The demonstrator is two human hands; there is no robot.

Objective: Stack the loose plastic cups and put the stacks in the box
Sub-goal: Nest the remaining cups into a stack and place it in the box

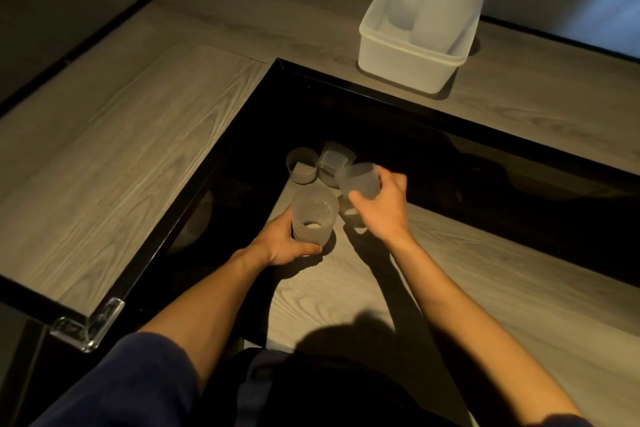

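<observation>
Nearest me, well short of the box (408, 69): left hand (282, 246) curled round the base of an upright cup (313, 215), thumb across the front. Just beyond it, toward the box, right hand (381, 211) grips a tilted cup (358, 180) by its side wall. Slightly closer to the box stand a loose cup (302, 166) and a ribbed cup (335, 160), side by side. The box sits well apart from all of them, at the far edge. Risks, as I judge them: the tilted cup goes in crooked and jams on the rim, or the right wrist clips the standing pair and topples them.
</observation>
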